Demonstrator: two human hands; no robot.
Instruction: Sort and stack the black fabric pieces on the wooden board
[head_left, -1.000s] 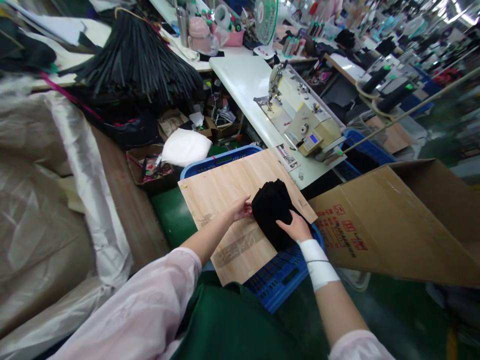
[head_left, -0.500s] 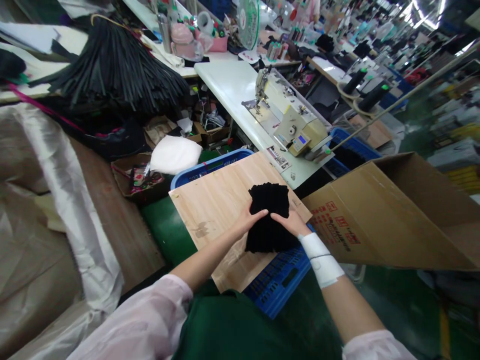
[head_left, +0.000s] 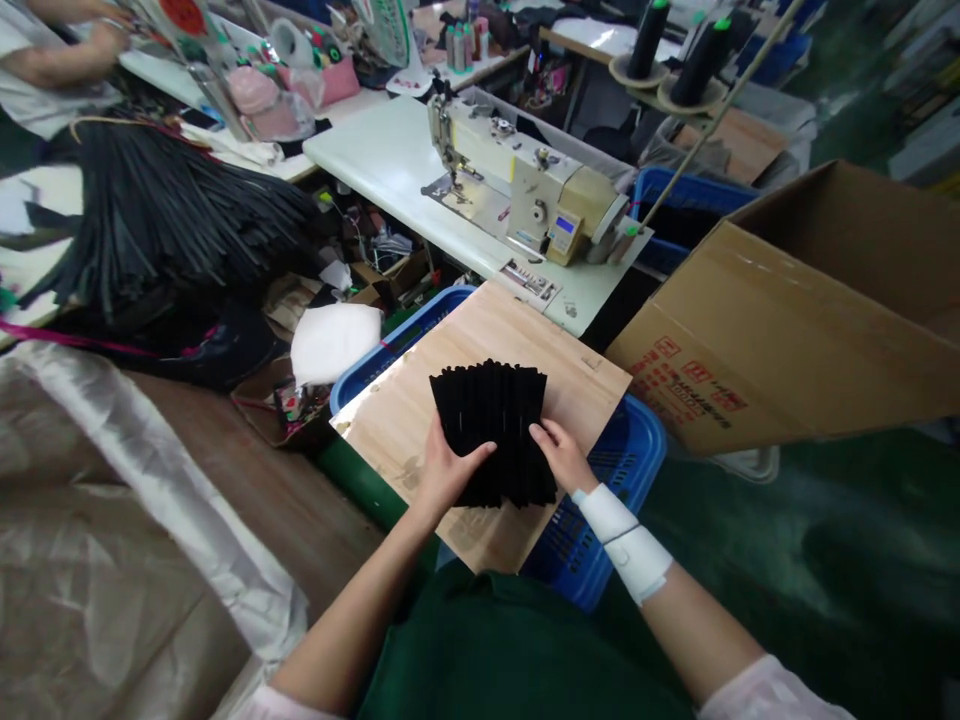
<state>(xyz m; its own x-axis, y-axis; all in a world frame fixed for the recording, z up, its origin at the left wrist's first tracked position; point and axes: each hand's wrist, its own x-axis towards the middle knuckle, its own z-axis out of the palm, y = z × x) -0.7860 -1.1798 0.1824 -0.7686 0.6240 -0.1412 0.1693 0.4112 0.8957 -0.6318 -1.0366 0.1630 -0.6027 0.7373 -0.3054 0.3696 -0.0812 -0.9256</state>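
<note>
A bundle of black fabric pieces (head_left: pixel 491 420), ridged along its length with an uneven far edge, lies over a wooden board (head_left: pixel 375 410). My left hand (head_left: pixel 448 465) grips the bundle's left side, its thumb stretched across the top and the other fingers hidden beneath or behind. On the right side, my right hand (head_left: pixel 561 455) pinches the bundle's edge between thumb and fingers. White wrapping covers my right wrist. Under the board stands a blue plastic basket (head_left: pixel 649 440), its rim showing at both sides.
Beyond the board is a sewing machine (head_left: pixel 525 180) on a pale table (head_left: pixel 360 150). An open cardboard box (head_left: pixel 712 350) stands at the right. Long dark strips (head_left: pixel 172 210) hang at the left, near another person's arm (head_left: pixel 60 60). A white cushion-like bundle (head_left: pixel 334 340) sits beside the basket.
The black bundle has spread wider, showing lengthwise ridges. My hands have moved apart to its two sides. The view has shifted, bringing another person into sight at upper left.
</note>
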